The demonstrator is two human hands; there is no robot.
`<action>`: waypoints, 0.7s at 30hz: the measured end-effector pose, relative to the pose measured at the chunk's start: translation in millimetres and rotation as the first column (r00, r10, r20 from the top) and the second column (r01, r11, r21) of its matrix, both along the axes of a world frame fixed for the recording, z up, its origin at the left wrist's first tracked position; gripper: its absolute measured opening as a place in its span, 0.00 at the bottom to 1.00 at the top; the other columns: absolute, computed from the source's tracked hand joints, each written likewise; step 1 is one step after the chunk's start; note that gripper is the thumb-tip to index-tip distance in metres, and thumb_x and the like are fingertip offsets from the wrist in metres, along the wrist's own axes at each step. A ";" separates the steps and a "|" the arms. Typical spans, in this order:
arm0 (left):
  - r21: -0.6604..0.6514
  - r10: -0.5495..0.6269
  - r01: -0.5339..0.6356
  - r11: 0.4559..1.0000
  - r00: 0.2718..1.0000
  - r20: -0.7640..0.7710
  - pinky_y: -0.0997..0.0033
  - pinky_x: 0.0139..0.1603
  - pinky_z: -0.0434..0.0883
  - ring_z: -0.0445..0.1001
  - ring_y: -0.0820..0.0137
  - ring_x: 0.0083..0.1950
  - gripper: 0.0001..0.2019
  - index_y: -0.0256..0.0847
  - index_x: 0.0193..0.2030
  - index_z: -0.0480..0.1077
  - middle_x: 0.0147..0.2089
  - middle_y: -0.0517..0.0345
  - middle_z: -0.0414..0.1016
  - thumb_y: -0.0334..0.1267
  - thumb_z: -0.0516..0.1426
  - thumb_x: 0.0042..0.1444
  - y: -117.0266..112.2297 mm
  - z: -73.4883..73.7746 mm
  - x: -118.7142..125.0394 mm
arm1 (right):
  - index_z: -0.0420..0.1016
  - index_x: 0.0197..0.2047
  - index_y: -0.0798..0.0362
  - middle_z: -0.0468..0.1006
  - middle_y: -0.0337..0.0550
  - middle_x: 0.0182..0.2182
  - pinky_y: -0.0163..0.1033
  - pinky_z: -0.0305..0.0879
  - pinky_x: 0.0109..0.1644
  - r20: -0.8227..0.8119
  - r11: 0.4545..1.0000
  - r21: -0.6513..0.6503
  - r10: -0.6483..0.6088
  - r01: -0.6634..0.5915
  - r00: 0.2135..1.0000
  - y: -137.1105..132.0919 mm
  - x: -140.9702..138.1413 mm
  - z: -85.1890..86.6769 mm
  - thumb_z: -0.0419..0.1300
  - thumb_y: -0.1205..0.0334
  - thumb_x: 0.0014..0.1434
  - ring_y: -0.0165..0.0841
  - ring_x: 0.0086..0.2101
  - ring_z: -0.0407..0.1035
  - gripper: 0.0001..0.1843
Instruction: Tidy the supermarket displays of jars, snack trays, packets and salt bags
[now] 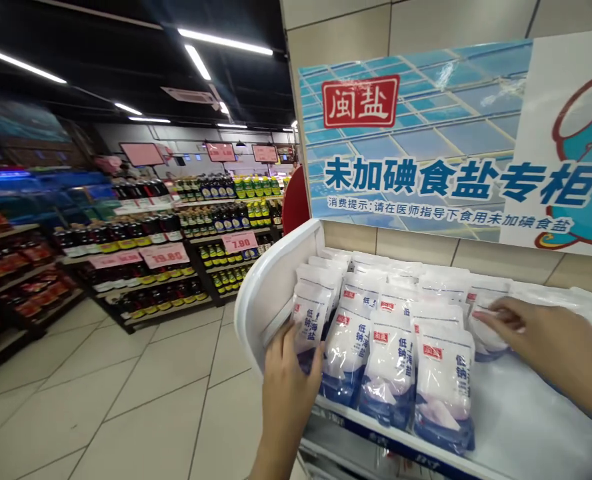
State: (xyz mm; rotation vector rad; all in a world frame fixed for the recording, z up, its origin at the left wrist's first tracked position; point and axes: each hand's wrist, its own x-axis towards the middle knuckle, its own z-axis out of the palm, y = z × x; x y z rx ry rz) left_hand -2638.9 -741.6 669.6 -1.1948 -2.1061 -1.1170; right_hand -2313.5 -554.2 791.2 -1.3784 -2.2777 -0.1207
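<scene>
White and blue plastic bags of salt (390, 357) stand in rows on a white display shelf (536, 413). My left hand (291, 367) is at the shelf's left end, fingers and thumb on opposite sides of the front-left salt bag (307, 319). Its lower part is partly covered by that hand. On the right, my right hand (531, 327) reaches in from the side with thumb and fingers apart. It is in front of another salt bag (490, 290) in a row further back; whether it presses on the bag is unclear.
A curved white side panel (256, 293) bounds the shelf on the left. Behind it rises a tiled wall with a large blue sign (426, 147). Across the tiled floor (161, 380), racks of bottles (141, 233) stand with price cards. A lower shelf shows beneath the bags.
</scene>
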 end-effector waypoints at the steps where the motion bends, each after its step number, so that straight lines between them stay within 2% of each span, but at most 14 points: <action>1: -0.005 0.001 -0.001 1.000 1.000 0.030 0.51 0.58 0.73 0.72 0.52 0.59 0.21 0.37 0.58 0.68 0.58 0.42 0.73 0.47 0.54 0.63 -6.4 -4.4 1.9 | 0.80 0.37 0.44 0.82 0.45 0.33 0.49 0.70 0.35 -0.078 0.983 -0.081 0.158 -0.164 0.984 -14.9 -28.4 3.7 0.58 0.39 0.57 0.45 0.31 0.76 0.19; 2: -0.021 0.009 -0.008 1.000 0.998 0.057 0.53 0.55 0.75 0.74 0.54 0.57 0.19 0.37 0.56 0.69 0.57 0.43 0.74 0.46 0.54 0.64 -11.8 -9.5 2.7 | 0.80 0.41 0.43 0.83 0.43 0.38 0.47 0.72 0.39 -0.174 0.911 -0.209 0.322 -0.354 0.931 -28.3 -59.5 4.8 0.57 0.41 0.60 0.43 0.35 0.77 0.18; 3: -0.042 0.020 -0.017 0.999 0.997 0.077 0.55 0.52 0.76 0.75 0.54 0.56 0.17 0.38 0.55 0.70 0.56 0.44 0.75 0.45 0.54 0.64 -16.2 -14.9 2.5 | 0.80 0.45 0.43 0.82 0.42 0.42 0.44 0.73 0.43 -0.270 0.785 -0.341 0.445 -0.517 0.854 -39.3 -92.0 3.2 0.56 0.44 0.63 0.41 0.41 0.77 0.17; 4: -0.060 0.035 -0.029 0.998 0.996 0.088 0.56 0.49 0.77 0.77 0.55 0.54 0.16 0.39 0.55 0.70 0.56 0.45 0.76 0.43 0.53 0.65 -20.0 -20.2 1.0 | 0.79 0.48 0.44 0.82 0.42 0.45 0.43 0.74 0.46 -0.375 0.654 -0.432 0.496 -0.621 0.783 -47.6 -124.1 -1.1 0.58 0.48 0.63 0.39 0.44 0.76 0.16; 6: -0.068 0.055 -0.049 0.996 0.995 0.085 0.58 0.44 0.78 0.79 0.56 0.51 0.14 0.40 0.54 0.72 0.54 0.48 0.78 0.39 0.50 0.66 -27.1 -28.6 -4.4 | 0.79 0.46 0.50 0.82 0.44 0.46 0.40 0.72 0.51 -0.518 0.458 -0.571 0.443 -0.681 0.732 -56.1 -182.7 -15.6 0.63 0.55 0.61 0.38 0.46 0.76 0.12; 7: -0.055 0.060 -0.056 0.997 0.995 0.077 0.59 0.42 0.79 0.80 0.57 0.50 0.14 0.41 0.53 0.72 0.53 0.49 0.79 0.37 0.50 0.67 -30.9 -30.9 -7.7 | 0.79 0.43 0.53 0.82 0.46 0.42 0.40 0.74 0.49 -0.541 0.371 -0.660 0.369 -0.653 0.756 -57.2 -207.1 -24.6 0.65 0.56 0.61 0.38 0.43 0.77 0.11; 9: -0.010 0.058 -0.058 0.998 0.997 0.055 0.62 0.40 0.79 0.81 0.60 0.46 0.14 0.42 0.52 0.73 0.50 0.51 0.81 0.34 0.49 0.67 -39.5 -31.4 -14.3 | 0.79 0.39 0.57 0.82 0.48 0.37 0.39 0.74 0.46 -0.548 0.248 -0.756 0.267 -0.606 0.793 -56.5 -244.7 -42.6 0.68 0.55 0.59 0.38 0.39 0.77 0.12; 11: 0.054 0.043 -0.045 0.998 0.999 0.028 0.65 0.41 0.79 0.81 0.63 0.46 0.13 0.42 0.51 0.74 0.49 0.52 0.81 0.33 0.50 0.67 -48.4 -27.5 -19.1 | 0.79 0.38 0.58 0.82 0.47 0.35 0.39 0.74 0.44 -0.559 0.223 -0.763 0.246 -0.607 0.792 -56.0 -268.3 -57.9 0.69 0.57 0.58 0.37 0.37 0.77 0.12; 13: 0.121 0.033 -0.031 0.992 0.999 -0.012 0.66 0.44 0.79 0.81 0.64 0.48 0.12 0.42 0.51 0.73 0.49 0.52 0.81 0.31 0.51 0.66 -55.0 -21.9 -21.8 | 0.78 0.41 0.57 0.82 0.45 0.37 0.38 0.74 0.42 -0.593 0.266 -0.723 0.233 -0.638 0.770 -57.9 -282.1 -68.8 0.69 0.61 0.57 0.37 0.38 0.76 0.10; 15: 0.168 0.009 0.001 0.986 0.998 -0.058 0.67 0.48 0.78 0.80 0.65 0.50 0.13 0.42 0.53 0.73 0.50 0.52 0.80 0.30 0.52 0.66 -57.0 -17.6 -22.7 | 0.77 0.41 0.56 0.82 0.45 0.39 0.39 0.75 0.40 -0.641 0.267 -0.703 0.163 -0.659 0.750 -61.1 -290.1 -75.1 0.69 0.64 0.55 0.38 0.38 0.76 0.10; 16: 0.176 -0.013 0.026 0.984 0.997 -0.076 0.67 0.51 0.77 0.79 0.65 0.51 0.14 0.42 0.55 0.72 0.51 0.51 0.80 0.29 0.53 0.65 -55.9 -16.4 -22.8 | 0.77 0.41 0.56 0.82 0.45 0.39 0.39 0.75 0.40 -0.663 0.233 -0.705 0.117 -0.670 0.739 -62.2 -292.6 -76.3 0.70 0.65 0.54 0.38 0.38 0.76 0.11; 18: 0.145 -0.082 0.095 0.985 0.992 -0.092 0.65 0.57 0.75 0.76 0.64 0.58 0.18 0.42 0.60 0.69 0.57 0.48 0.76 0.30 0.54 0.65 -49.4 -16.6 -23.2 | 0.76 0.38 0.55 0.82 0.43 0.37 0.38 0.75 0.39 -0.698 0.125 -0.704 0.059 -0.699 0.713 -61.6 -294.9 -74.7 0.71 0.66 0.51 0.36 0.36 0.76 0.12; 19: 0.117 -0.116 0.127 0.985 0.989 -0.091 0.62 0.60 0.74 0.73 0.62 0.62 0.20 0.42 0.63 0.66 0.61 0.46 0.73 0.31 0.55 0.64 -44.4 -17.8 -23.7 | 0.76 0.36 0.55 0.82 0.41 0.34 0.37 0.75 0.39 -0.710 0.087 -0.695 0.072 -0.713 0.701 -59.4 -294.3 -72.0 0.72 0.66 0.49 0.35 0.35 0.76 0.12; 21: 0.064 -0.159 0.165 0.984 0.983 -0.088 0.56 0.65 0.70 0.65 0.58 0.69 0.27 0.42 0.69 0.59 0.68 0.43 0.64 0.33 0.57 0.64 -32.6 -21.4 -25.2 | 0.75 0.32 0.55 0.81 0.38 0.30 0.34 0.73 0.36 -0.695 0.060 -0.698 0.181 -0.713 0.696 -51.3 -289.1 -63.5 0.72 0.67 0.43 0.34 0.33 0.75 0.12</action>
